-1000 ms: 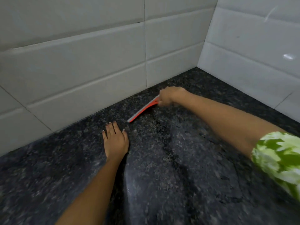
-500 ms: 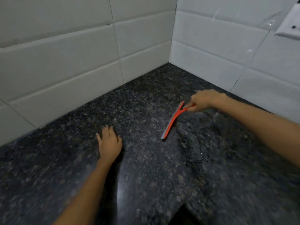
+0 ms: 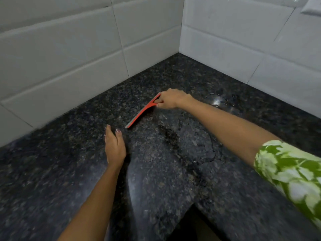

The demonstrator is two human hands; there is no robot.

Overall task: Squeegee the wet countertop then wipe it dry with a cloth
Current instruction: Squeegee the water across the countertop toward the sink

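A red squeegee [image 3: 142, 111] lies with its blade on the dark speckled granite countertop [image 3: 69, 171], slanting from upper right to lower left. My right hand [image 3: 171, 99] grips its handle end, arm stretched out from the right. My left hand [image 3: 114, 145] rests flat on the counter, fingers together, just below and left of the blade's lower tip. A wet film with a visible edge [image 3: 194, 145] spreads on the stone right of the blade. A shiny puddle [image 3: 219, 101] sits behind my right wrist. No cloth is in view.
White tiled walls [image 3: 69, 66] meet in a corner [image 3: 180, 49] behind the counter. A white wall plate [image 3: 311, 6] shows at the top right. The counter's inner front corner [image 3: 193, 204] opens onto a dark gap below.
The squeegee swept from near the left wall rightward, then came back a little toward the centre. My left hand stayed planted on the counter. The view shifted with my head.
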